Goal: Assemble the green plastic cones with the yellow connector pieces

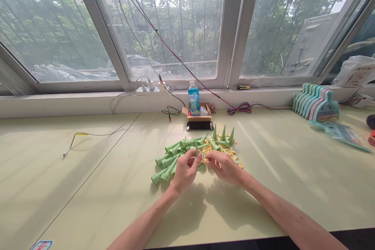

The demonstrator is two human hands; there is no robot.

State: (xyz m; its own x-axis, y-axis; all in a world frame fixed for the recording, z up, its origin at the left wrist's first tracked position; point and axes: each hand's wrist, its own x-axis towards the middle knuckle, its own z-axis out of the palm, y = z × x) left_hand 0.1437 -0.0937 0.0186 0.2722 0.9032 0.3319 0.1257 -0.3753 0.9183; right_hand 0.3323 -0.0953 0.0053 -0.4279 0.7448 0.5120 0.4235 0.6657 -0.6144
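My left hand (186, 167) is closed around a green plastic cone (197, 148), its pointed tip upward. Close beside it, my right hand (223, 165) has its fingers pinched at the cone's side; what they hold is too small to make out. A pile of green cones (168, 161) with ribbed bases lies left of and behind my hands. Small yellow plastic pegs (231, 153) are scattered behind and to the right of my right hand. At the back of the pile, several green cones (224, 133) stand upright among the yellow pieces.
Behind the pile lie a black phone (200, 125) and a small cardboard box (190, 118) with a blue bottle (193, 97). A cable (108, 134) crosses the table at left. Teal and pink plastic pieces (319, 103) stand in a row at right, near a bundled wire (241, 108).
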